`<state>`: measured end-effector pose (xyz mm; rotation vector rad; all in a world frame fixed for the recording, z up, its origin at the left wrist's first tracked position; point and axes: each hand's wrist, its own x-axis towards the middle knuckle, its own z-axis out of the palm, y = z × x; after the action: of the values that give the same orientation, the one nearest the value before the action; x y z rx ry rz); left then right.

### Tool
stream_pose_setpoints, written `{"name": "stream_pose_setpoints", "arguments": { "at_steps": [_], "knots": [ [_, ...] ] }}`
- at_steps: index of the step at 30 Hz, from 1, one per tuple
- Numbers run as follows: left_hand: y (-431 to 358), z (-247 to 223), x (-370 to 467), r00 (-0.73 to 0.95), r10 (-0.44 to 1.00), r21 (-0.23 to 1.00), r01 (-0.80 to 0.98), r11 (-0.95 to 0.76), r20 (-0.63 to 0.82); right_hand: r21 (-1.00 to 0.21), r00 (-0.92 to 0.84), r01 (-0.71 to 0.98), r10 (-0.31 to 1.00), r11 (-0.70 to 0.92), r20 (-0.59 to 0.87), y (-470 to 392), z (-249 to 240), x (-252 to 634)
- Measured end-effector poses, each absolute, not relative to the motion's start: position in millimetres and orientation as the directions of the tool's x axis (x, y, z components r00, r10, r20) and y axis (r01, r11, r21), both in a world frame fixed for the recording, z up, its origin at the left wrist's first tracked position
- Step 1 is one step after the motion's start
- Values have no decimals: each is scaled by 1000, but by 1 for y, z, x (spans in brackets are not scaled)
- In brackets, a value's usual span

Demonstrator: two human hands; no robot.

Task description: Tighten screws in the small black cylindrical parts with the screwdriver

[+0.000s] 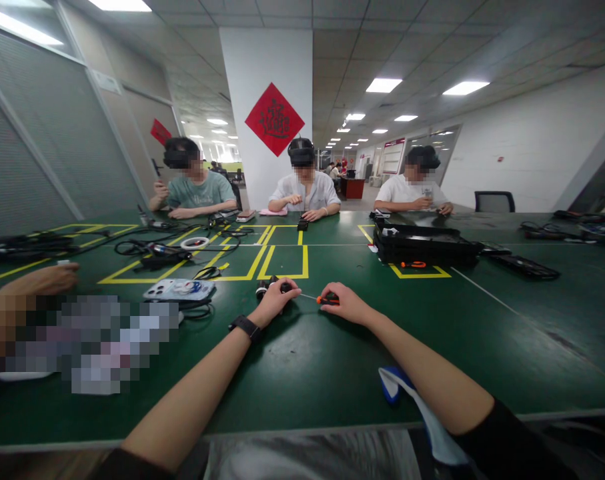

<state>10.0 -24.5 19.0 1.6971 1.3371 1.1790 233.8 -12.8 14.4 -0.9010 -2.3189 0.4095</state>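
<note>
My left hand [278,298], with a black watch on its wrist, is closed over a small black device [265,288] that rests on the green table [332,347]. My right hand [343,303] grips an orange-and-black screwdriver [326,301]. Its thin metal shaft points left toward the device and ends just beside my left fingers. Both hands sit close together near the table's middle, in front of a yellow-taped square.
A phone in a clear case [178,289] lies to the left with cables. A black tray [425,243] stands at the back right, an orange tool [413,265] before it. Three people sit across the table. Another person's arm [37,283] reaches in at left.
</note>
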Motion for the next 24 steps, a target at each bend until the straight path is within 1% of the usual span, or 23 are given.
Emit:
{"name": "stream_pose_setpoints", "arguments": {
  "at_steps": [4,9,12,18,24],
  "knots": [
    [-25,21,10,59,967,896,366,-252,248,-487,-599,501,693,716,402,-14,17,234],
    [-27,24,11,52,965,890,375,-258,258,-443,-622,506,669,740,408,-13,17,235],
    [-28,24,11,65,962,887,375,-269,264,-460,-599,509,683,728,418,-12,16,235],
    [-28,24,11,66,960,887,371,-275,270,-504,-566,529,726,683,391,-14,15,235],
    [-27,24,11,77,952,877,374,-302,296,-503,-590,518,715,692,376,-17,19,234]
  ]
}}
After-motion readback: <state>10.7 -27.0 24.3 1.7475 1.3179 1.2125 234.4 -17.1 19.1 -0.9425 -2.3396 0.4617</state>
